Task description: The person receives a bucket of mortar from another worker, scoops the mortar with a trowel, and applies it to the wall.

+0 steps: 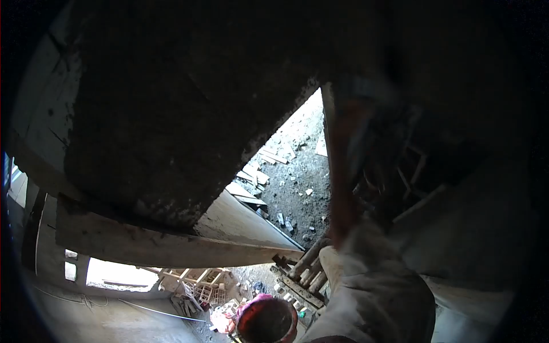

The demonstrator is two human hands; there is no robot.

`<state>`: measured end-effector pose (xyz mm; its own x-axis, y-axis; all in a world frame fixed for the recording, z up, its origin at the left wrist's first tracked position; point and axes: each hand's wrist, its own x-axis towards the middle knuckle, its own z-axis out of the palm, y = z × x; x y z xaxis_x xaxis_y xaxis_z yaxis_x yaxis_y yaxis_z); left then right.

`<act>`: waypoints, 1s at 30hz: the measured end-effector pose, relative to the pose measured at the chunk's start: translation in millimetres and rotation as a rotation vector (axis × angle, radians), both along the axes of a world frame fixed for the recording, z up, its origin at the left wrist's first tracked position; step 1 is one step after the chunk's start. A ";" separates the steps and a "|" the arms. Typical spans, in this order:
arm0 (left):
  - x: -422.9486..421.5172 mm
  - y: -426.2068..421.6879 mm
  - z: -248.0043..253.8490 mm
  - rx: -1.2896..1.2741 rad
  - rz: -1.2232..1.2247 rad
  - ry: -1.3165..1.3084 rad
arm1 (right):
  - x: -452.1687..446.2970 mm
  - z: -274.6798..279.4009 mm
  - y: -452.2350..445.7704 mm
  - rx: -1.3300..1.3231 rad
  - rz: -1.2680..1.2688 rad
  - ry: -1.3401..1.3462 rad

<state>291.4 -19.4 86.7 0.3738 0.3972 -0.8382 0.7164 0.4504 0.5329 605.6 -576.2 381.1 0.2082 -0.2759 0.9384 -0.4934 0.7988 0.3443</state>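
A bare forearm rises from a light sleeve at the right of centre. At its upper end my right hand (354, 111) is dark and blurred, so its fingers and anything in them cannot be made out. It is nearest to the shadowed surface overhead. A broad dark, rough patch (137, 120) covers much of the upper left, with a paler border (37, 108) beside it. My left hand is not in view.
Below are a round bucket or basin (266, 321), a wooden frame (194, 278) and stacked timber pieces (309, 279). A long beam edge (160, 247) crosses the left half. Through a bright triangular opening, rubble and boards (250, 174) lie on the ground.
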 end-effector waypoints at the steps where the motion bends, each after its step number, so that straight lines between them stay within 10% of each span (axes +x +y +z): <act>1: -5.4 2.5 2.0 0.008 -0.004 -0.011 | 34.0 9.2 52.4 0.254 0.715 -0.237; 2: -3.0 0.9 6.1 0.016 -0.017 -0.018 | 59.4 29.6 115.6 0.540 1.548 -0.644; 9: 6.1 -24.9 37.6 0.067 0.081 -0.184 | -79.3 99.2 379.0 1.543 3.323 -1.290; 11: -2.9 -9.9 37.6 -0.011 -0.021 -0.195 | -122.0 47.0 361.1 2.250 3.123 -1.299; 12: 12.4 -29.8 64.4 0.065 -0.017 -0.197 | -138.3 0.3 351.3 2.910 2.712 -1.726; 13: 16.5 -35.5 79.4 0.006 -0.023 -0.279 | -145.0 -34.3 320.4 2.488 3.013 -1.110; 15: 19.2 -37.6 70.7 0.125 -0.044 -0.436 | -182.2 -49.4 265.8 2.607 2.251 -0.136; 20: 13.6 -36.0 92.9 0.319 -0.268 -0.077 | -249.7 -150.7 238.1 2.719 1.184 0.270; 21: -4.7 -15.9 40.7 0.473 -0.336 -0.056 | -255.8 -171.3 241.7 2.715 1.214 0.314; 30: -17.2 -46.2 130.7 0.645 -0.455 -0.026 | -250.4 -265.3 295.0 3.128 1.044 0.438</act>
